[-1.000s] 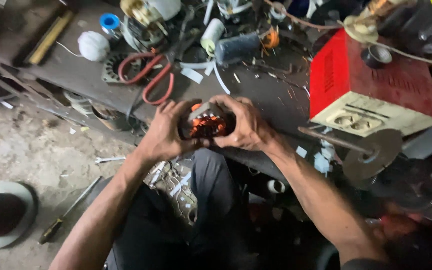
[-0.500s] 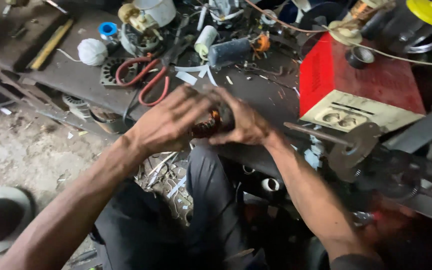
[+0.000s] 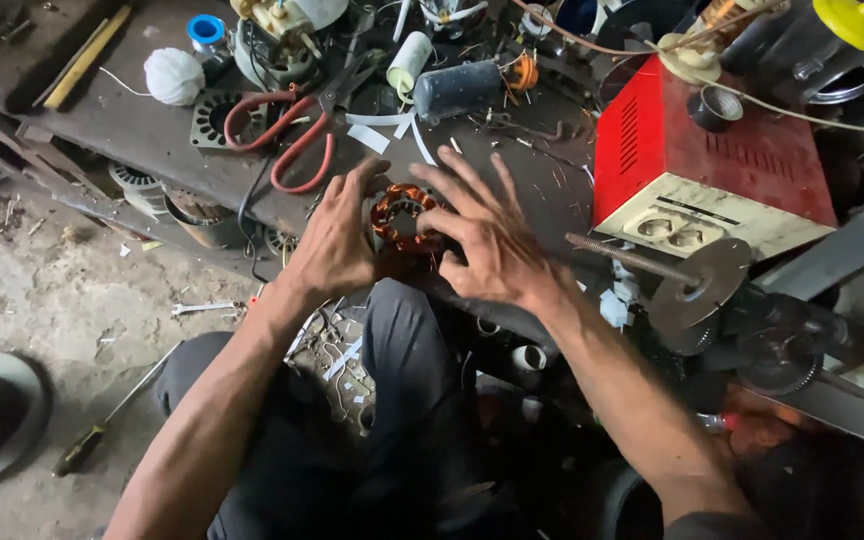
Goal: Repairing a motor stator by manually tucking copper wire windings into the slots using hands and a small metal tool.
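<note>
- The copper-wound stator, a ring of orange-brown coils around a dark open bore, sits at the near edge of the dark table, just above the person's knee
- The left hand is at the ring's left flank: its grip is clenched on the stator, thumb up over the top rim and fingers curled under and behind, though the fingers' ends are hidden
- The right hand comes from the other side, palm down and fingers fanned wide; only the thumb and forefinger tips touch the ring's right rim, so this grip reads as released, resting and not closed
- The relation that matters: the stator lies between the two hands, right of the left palm and left of the right fingertips, with its bore facing up toward the camera, so the ring's axis runs roughly upright off the table
- The left hand is the nearer and carries the hold
- Just beyond the ring lie red-handled pliers, well to the right a red box with sockets, and a threaded rod with a disc near the right wrist
</note>
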